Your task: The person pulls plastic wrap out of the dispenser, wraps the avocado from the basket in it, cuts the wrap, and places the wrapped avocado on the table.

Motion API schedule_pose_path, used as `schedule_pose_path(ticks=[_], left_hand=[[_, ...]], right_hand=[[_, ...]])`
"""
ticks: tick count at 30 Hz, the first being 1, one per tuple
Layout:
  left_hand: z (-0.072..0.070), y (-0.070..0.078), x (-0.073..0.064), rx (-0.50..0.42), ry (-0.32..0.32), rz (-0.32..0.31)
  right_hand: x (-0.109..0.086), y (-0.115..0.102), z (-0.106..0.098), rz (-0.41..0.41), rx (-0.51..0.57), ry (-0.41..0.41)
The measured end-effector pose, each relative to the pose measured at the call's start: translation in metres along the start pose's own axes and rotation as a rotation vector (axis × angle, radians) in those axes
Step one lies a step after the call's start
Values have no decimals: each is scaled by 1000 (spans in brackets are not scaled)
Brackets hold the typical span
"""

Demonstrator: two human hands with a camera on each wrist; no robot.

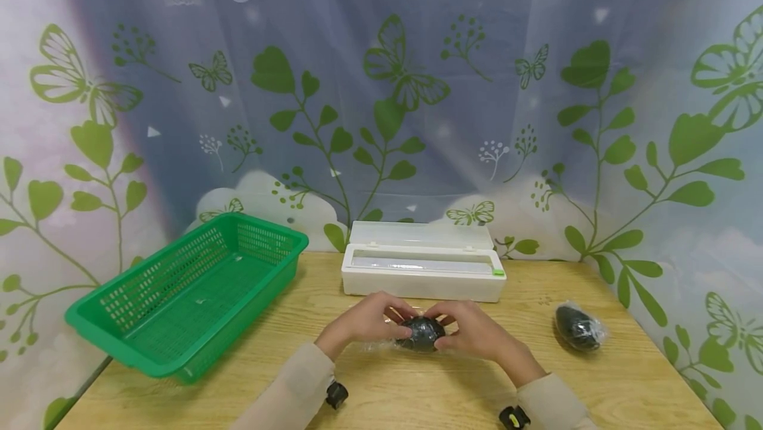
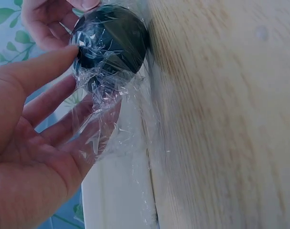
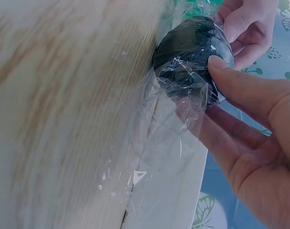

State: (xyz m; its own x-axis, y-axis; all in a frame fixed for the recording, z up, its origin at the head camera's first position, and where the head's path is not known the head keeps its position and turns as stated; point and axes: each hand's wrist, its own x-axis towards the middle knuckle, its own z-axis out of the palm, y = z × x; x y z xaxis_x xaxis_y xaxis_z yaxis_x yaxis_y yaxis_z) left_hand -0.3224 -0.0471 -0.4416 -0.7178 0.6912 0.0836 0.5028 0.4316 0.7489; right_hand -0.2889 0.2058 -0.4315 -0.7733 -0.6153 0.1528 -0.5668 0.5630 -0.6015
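Observation:
A dark egg-shaped object [image 1: 424, 334], partly covered in clear cling film, sits on the table between both hands. My left hand [image 1: 381, 317] holds its left side, the thumb [image 2: 63, 59] on the dark surface and the fingers against the crumpled film [image 2: 104, 95]. From the other side my right hand [image 1: 473, 329] pinches it, thumb [image 3: 221, 67] in front and fingers behind the film. Loose cling film [image 3: 154, 124] trails from the object over the table. The object's exact kind is hard to tell under the wrap.
A white cling film dispenser [image 1: 423, 284] with its lid raised stands just behind the hands. To the left is a green plastic basket [image 1: 179, 367]. A second wrapped dark object [image 1: 577, 328] lies at the right on the wooden table [image 1: 632, 377]. A patterned curtain [image 1: 381, 152] hangs behind.

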Motion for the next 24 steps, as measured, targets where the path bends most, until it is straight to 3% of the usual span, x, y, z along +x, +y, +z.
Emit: schedule_pose_path(ticks=[5,15,24], left_hand=[[1,0,0,-12,-4,-29],[1,-2,0,49,-47,31],[2,-3,1,45,-63,11]], right_hand=[[0,1,1,3,-24,7],[0,1,0,-18,-46,-55],[0,0,-1,-5,-33,-93]])
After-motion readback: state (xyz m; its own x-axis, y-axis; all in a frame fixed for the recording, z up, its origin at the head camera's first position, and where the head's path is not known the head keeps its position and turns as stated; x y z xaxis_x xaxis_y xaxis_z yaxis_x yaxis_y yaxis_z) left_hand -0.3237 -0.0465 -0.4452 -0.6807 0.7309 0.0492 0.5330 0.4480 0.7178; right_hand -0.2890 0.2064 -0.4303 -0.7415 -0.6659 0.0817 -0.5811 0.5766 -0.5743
